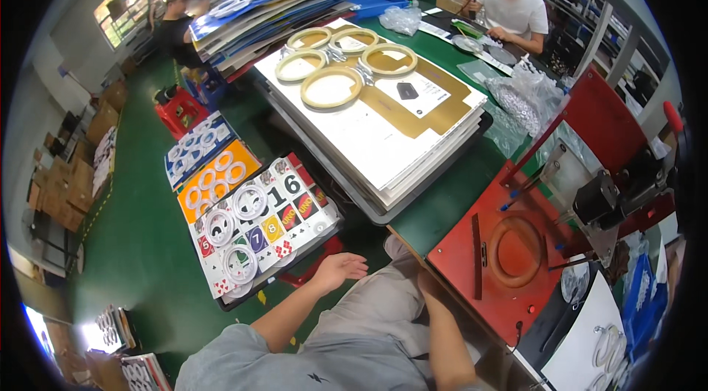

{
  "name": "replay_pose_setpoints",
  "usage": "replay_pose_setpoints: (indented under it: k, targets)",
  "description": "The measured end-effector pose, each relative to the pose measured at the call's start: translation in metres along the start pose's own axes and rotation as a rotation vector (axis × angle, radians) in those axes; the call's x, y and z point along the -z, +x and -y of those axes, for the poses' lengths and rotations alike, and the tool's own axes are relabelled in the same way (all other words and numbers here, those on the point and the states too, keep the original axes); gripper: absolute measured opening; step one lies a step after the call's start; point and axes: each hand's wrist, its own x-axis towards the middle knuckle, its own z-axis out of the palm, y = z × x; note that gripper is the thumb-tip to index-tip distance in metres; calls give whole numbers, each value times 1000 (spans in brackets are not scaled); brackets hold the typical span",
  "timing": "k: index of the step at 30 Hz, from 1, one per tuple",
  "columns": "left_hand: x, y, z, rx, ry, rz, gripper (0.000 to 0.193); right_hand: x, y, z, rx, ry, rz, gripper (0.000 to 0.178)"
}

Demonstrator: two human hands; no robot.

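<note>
My left hand (341, 271) is held over my lap with its fingers stretched out and nothing in it. Closest to it is a stack of card-printed sheets (299, 225) with white rings (240, 264) lying on top. My right forearm (448, 336) reaches up along my thigh to the table edge. There my right hand (426, 284) is mostly hidden, and its fingers do not show. Beside it, on the table, is a red hand press (457, 258) with a round reddish ring (516, 251) on its base plate.
A tall stack of white and gold sheets (361, 147) bears several gold-rimmed rings (332, 87). Orange (247, 158) and blue (188, 158) sheets with white rings lie at left. Clear plastic bags (520, 99) sit behind the press. Across the table a person (512, 7) works.
</note>
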Motion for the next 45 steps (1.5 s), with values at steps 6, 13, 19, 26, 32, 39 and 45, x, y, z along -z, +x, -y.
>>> replay_pose_setpoints:
  k: [6, 13, 19, 26, 32, 39, 45]
  targets:
    - [17, -6, -11, 35, 98, -12, 31, 11, -42, -25, -2, 131, 335, 31]
    - [1, -5, -15, -6, 256, 40, 33, 53, -102, -13, -206, 388, 514, 32]
    - [44, 0, -24, -189, 283, -266, 26, 39, -98, -15, -223, 326, 432, 34]
    - [128, 9, -69, -456, 987, -822, 43, 51, -73, 37, 7, 561, 106, 17]
    - [196, 24, -59, -293, 1326, -1060, 53, 29, -89, 54, -222, 958, 560, 14]
    - [241, 40, -22, 70, 1533, -1004, 53, 11, -98, 31, -189, 838, 506, 17]
    - [226, 24, -66, -179, 1227, -843, 60, 20, -90, 35, -214, 850, 497, 17]
